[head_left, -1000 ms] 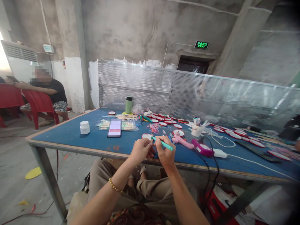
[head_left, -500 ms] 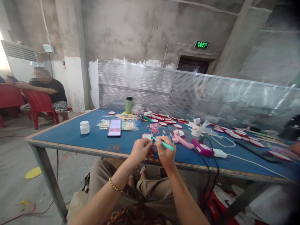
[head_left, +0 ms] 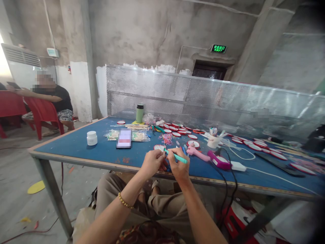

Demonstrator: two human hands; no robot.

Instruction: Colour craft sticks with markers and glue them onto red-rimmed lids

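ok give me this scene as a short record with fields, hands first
left hand: pinches a slim pale stick
right hand: grips a slim teal pen, tip close to the stick
just beyond hands: round white disc with red rim
right of hands: pink pistol-shaped tool
table left: small white lidded jar
table back: green cylindrical bottle with black lid
surface: blue tabletop
behind table: perforated metal panel
bystander: seated person in black top, red plastic chair

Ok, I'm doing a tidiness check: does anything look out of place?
Yes, on the grey floor: a flat yellow oval piece lies left of the grey metal table leg, with a small yellow scrap and a small red scrap nearer the camera. They look odd because they seem dropped there.
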